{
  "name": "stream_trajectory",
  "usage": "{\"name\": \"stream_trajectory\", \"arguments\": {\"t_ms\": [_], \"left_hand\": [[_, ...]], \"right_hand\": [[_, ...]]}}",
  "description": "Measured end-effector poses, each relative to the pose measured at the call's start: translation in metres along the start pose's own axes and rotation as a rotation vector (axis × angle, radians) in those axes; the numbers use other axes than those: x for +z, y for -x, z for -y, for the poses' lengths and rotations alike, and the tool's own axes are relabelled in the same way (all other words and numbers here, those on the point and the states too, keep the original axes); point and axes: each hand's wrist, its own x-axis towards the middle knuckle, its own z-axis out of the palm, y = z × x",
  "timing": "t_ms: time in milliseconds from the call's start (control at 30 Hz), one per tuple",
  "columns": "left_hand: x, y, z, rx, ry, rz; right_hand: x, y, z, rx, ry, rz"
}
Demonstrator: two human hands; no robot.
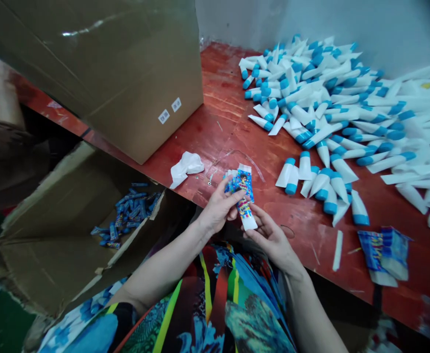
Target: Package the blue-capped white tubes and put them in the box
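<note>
My left hand (217,208) is closed on a small bundle of blue printed plastic sleeves (245,180), its thumb lying across the front one. That front sleeve is flat, with bright lettering and a white lower end. My right hand (272,238) pinches the same sleeve near this white end, fingers partly behind it. Just right of the hands, several white tubes with blue caps (321,184) lie loose on the red table (233,122). More of these tubes form a large pile (321,93) farther back. Two stacks of flat blue sleeves (384,252) rest at the right front edge.
A tall cardboard box (137,83) stands on the table at left. Below the edge, an open carton (60,225) holds several blue wrapped tubes (134,211). Crumpled white film (187,166) and a white strip (337,251) lie on the table. Another person's arm (5,88) shows at far left.
</note>
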Motion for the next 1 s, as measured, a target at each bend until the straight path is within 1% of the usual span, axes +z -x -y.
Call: {"name": "stream_trajectory", "arguments": {"t_ms": [100,200,300,367,433,500,567,600,633,667,700,800,833,867,900,1000], "left_hand": [[-0.003,0.001,0.006,-0.003,0.005,0.027],[-0.004,0.003,0.015,0.003,-0.002,0.028],[-0.006,0.004,0.016,-0.008,-0.023,0.035],[-0.012,0.008,0.009,-0.023,-0.054,0.017],[-0.025,0.015,-0.003,-0.005,-0.111,-0.059],[-0.046,0.025,-0.018,0.054,-0.181,-0.200],[-0.068,0.035,-0.032,0.103,-0.250,-0.356],[-0.076,0.039,-0.036,0.116,-0.276,-0.415],[-0.081,0.043,-0.039,0.124,-0.288,-0.440],[-0.083,0.045,-0.040,0.127,-0.282,-0.431],[-0.081,0.046,-0.038,0.124,-0.258,-0.390],[-0.061,0.040,-0.028,0.077,-0.102,-0.210],[-0.053,0.036,-0.025,0.062,-0.053,-0.172],[-0.046,0.032,-0.022,0.054,-0.017,-0.146],[-0.041,0.028,-0.020,0.051,0.011,-0.127],[-0.032,0.023,-0.016,0.056,0.045,-0.088]], "right_hand": [[-0.002,-0.004,-0.010,0.018,-0.010,-0.054],[0.002,-0.012,-0.016,0.017,-0.027,-0.122],[0.009,-0.017,-0.017,0.015,-0.021,-0.123],[0.012,-0.018,-0.015,0.013,0.038,-0.086],[0.010,-0.020,-0.009,-0.006,0.175,-0.014],[0.002,-0.026,0.000,-0.052,0.360,0.018],[-0.009,-0.033,0.012,-0.116,0.505,-0.057],[-0.014,-0.037,0.019,-0.142,0.544,-0.105],[-0.016,-0.040,0.025,-0.159,0.562,-0.127],[-0.016,-0.042,0.031,-0.166,0.563,-0.103],[-0.013,-0.044,0.035,-0.167,0.553,-0.031],[0.009,-0.045,0.039,-0.149,0.496,0.273],[0.017,-0.044,0.038,-0.142,0.464,0.331],[0.025,-0.044,0.034,-0.138,0.429,0.348],[0.031,-0.044,0.030,-0.140,0.390,0.332],[0.039,-0.045,0.015,-0.143,0.237,0.227]]}}
